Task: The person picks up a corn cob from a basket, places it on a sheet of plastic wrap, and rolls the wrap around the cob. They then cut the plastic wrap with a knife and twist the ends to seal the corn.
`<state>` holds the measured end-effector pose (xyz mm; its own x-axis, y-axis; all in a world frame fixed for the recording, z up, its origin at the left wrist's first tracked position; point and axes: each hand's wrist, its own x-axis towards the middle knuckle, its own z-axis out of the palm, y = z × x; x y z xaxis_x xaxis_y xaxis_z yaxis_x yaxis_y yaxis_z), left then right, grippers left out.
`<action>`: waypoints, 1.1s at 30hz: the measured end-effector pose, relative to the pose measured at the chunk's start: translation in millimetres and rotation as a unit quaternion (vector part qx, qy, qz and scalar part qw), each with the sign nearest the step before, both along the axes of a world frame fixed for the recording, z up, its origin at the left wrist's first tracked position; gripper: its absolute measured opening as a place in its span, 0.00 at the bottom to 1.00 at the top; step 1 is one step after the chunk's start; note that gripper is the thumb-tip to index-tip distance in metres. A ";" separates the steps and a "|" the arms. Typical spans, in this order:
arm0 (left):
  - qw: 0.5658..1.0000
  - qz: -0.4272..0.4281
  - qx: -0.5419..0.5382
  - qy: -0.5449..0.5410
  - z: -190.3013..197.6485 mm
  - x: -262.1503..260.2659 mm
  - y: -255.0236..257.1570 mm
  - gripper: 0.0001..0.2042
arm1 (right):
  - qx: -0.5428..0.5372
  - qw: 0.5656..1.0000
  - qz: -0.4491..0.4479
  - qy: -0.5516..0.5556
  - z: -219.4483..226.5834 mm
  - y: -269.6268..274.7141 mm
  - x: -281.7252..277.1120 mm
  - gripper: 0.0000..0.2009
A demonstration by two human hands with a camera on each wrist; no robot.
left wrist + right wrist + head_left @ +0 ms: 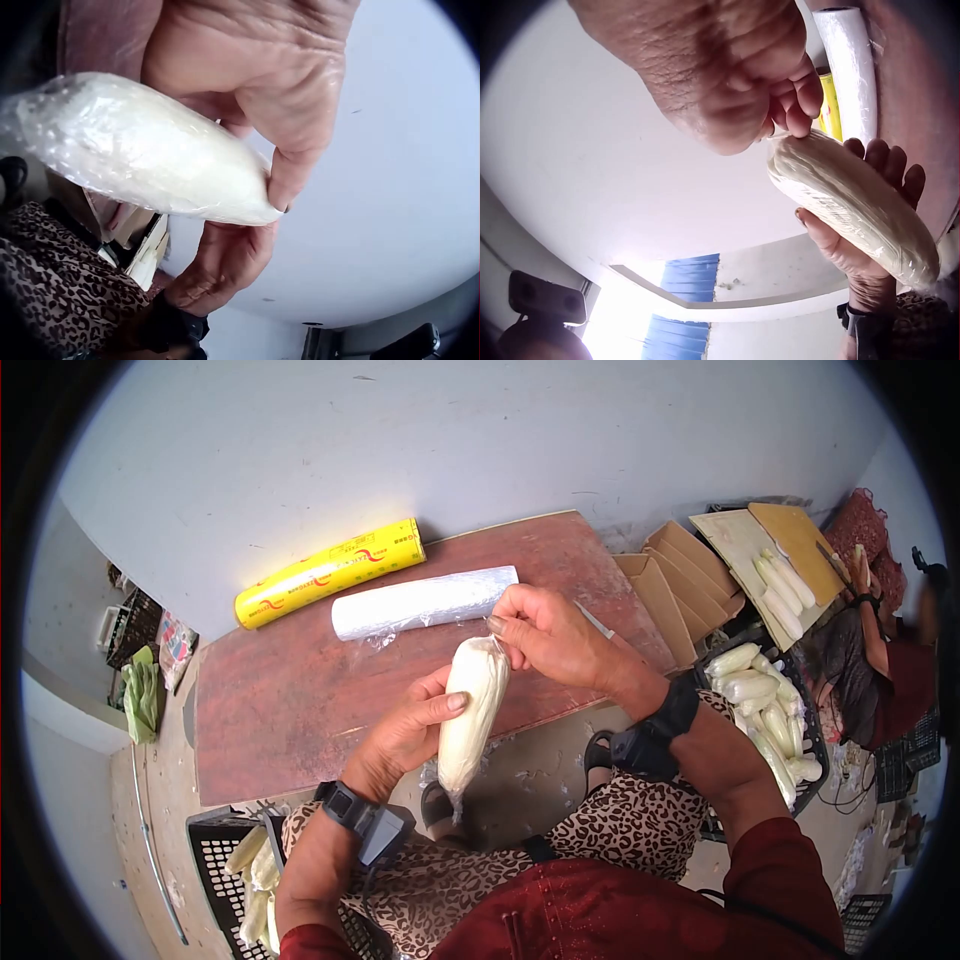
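Observation:
A pale, elongated vegetable, snugly covered in clear cling film, is held upright over the table's front edge. My left hand grips it around the side, thumb on the near face. At its upper end, my right hand pinches the film between thumb and fingers. In the left wrist view the film on the vegetable bunches into a loose tail at the far end. The right wrist view shows my right fingertips right at the top of the vegetable, with lengthwise ridges under the film.
On the reddish table lie a white film roll and a yellow printed roll. Crates of pale vegetables stand at right and lower left. Cardboard boxes adjoin the table's right side; another person's arm shows beyond.

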<state>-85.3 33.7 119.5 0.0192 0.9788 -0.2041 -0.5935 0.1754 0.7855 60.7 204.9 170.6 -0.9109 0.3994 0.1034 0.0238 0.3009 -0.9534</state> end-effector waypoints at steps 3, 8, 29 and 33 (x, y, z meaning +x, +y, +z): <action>0.999 0.000 0.011 0.036 5.9 6.0 2.5 0.33 | 0.040 0.999 -0.007 0.011 -5.1 0.5 -1.3 0.08; 0.987 0.047 0.017 0.156 2.4 2.3 2.9 0.28 | 0.056 0.998 -0.041 -0.007 -9.4 4.7 -3.3 0.09; 0.598 0.188 0.116 0.770 11.1 6.9 0.6 0.32 | -0.073 0.995 -0.034 -0.058 -11.6 8.1 -6.1 0.09; 0.594 0.187 0.116 0.774 11.0 3.7 0.1 0.32 | -0.140 0.989 0.001 -0.047 -7.8 5.4 -4.4 0.08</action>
